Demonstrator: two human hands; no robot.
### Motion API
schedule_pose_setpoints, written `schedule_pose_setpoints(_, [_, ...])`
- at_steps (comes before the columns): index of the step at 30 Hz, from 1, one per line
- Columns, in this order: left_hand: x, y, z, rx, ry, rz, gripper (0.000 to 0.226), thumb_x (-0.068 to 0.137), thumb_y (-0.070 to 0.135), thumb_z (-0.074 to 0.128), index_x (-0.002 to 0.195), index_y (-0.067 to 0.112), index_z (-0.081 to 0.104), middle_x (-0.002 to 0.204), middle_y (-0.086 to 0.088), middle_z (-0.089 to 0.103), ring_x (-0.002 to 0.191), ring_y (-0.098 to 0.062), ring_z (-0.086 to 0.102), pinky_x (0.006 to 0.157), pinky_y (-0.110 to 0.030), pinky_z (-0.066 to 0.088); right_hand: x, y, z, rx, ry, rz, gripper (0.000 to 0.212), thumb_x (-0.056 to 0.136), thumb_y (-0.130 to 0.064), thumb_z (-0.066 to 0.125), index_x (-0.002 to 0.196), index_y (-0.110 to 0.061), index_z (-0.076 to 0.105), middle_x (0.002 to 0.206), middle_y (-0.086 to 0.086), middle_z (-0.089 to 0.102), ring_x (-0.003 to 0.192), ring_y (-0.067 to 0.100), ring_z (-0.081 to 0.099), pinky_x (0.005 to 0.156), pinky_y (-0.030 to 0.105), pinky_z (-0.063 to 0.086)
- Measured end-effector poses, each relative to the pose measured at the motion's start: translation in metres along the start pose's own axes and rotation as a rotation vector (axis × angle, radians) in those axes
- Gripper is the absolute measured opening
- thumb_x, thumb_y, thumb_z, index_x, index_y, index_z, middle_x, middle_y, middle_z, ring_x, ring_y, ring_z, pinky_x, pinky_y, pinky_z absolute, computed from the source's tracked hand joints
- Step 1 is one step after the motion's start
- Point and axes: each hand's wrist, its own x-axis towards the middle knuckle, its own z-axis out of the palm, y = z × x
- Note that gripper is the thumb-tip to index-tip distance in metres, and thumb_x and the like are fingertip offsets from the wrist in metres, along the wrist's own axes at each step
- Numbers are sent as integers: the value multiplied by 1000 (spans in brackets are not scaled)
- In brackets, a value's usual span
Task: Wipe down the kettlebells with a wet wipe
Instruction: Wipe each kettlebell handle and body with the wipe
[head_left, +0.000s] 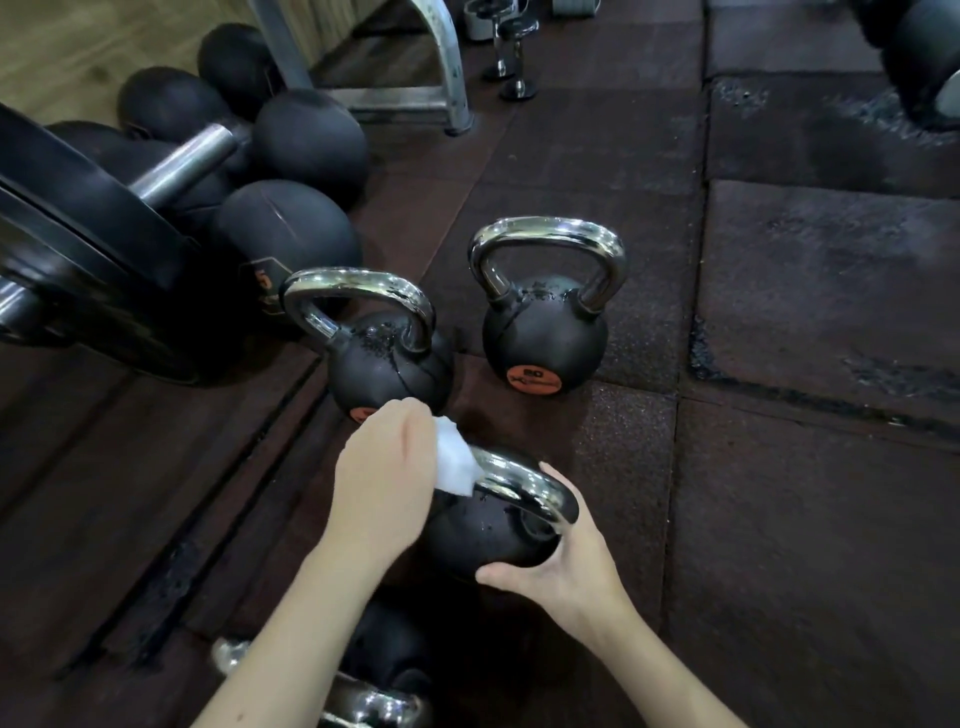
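The near kettlebell (488, 535) is steadied by the right hand (566, 566); the wet wipe (457, 462), clasped in the left hand (384, 467), is rubbed on its handle; the body is judged next.

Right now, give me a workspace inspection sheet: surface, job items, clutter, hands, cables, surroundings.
Surface: dark rubber floor tiles, seams visible.
Job's things: near kettlebell being wiped on its chrome handle with the white wipe; two more kettlebells stand behind it, beaded with droplets.
Clutter: another chrome handle at the bottom edge.
Hands: left hand holds the wipe; right hand steadies the near kettlebell.
Cables: nothing seen.
Surroundings: medicine balls, weight plates, metal frame.
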Motion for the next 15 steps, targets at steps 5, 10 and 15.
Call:
schedule_pose_setpoints(5, [-18,75,13,394,-67,330,24,90,26,38,70,23,50,71,-4,52,70,-29,49,68,-45,35,3,0,0,-102,20,-33,89,46,-49,103,126,-35,66,119,-15,72,113,3,70,88,12,53])
schedule_pose_setpoints(10, [-35,96,29,253,-5,440,29,96,32,56,70,19,57,71,0,50,70,-24,46,70,-41,44,-4,7,2,164,7,10,21,103,-44,63,98,-23,65,100,5,69,84,5,74,79,28,59])
schedule_pose_setpoints(15, [-15,44,5,102,67,282,33,100,33,50,71,18,53,72,1,48,72,-26,44,72,-43,40,1,4,-3,114,-72,15,104,55,-23,105,144,-33,52,135,-11,68,129,4,64,100,24,56])
